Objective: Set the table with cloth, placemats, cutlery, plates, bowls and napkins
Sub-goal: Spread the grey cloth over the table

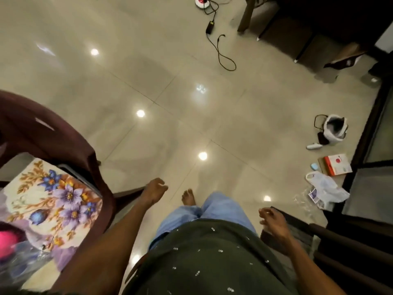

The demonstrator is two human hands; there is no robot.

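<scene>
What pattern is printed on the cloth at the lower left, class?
The cloth is cream with purple and blue flowers and brown-gold leafy sprays, seen in the head view.

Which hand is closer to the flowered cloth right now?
Left. The left hand hangs just right of the flowered cloth; the right hand is far across the body.

Two bare hands were in view, the left hand (154, 189) and the right hand (273, 220), and one bare foot (188, 197) showed on the tiled floor (148, 86). One dark plastic chair (53, 133) stood at the left, with one flowered cloth (57, 201) on its seat. Four round lamp reflections shone on the tiles. On the floor lay one black cable (223, 54), one white bucket-shaped container (336, 129), one red-and-white box (338, 165) and one white plastic bag (325, 187).
</scene>
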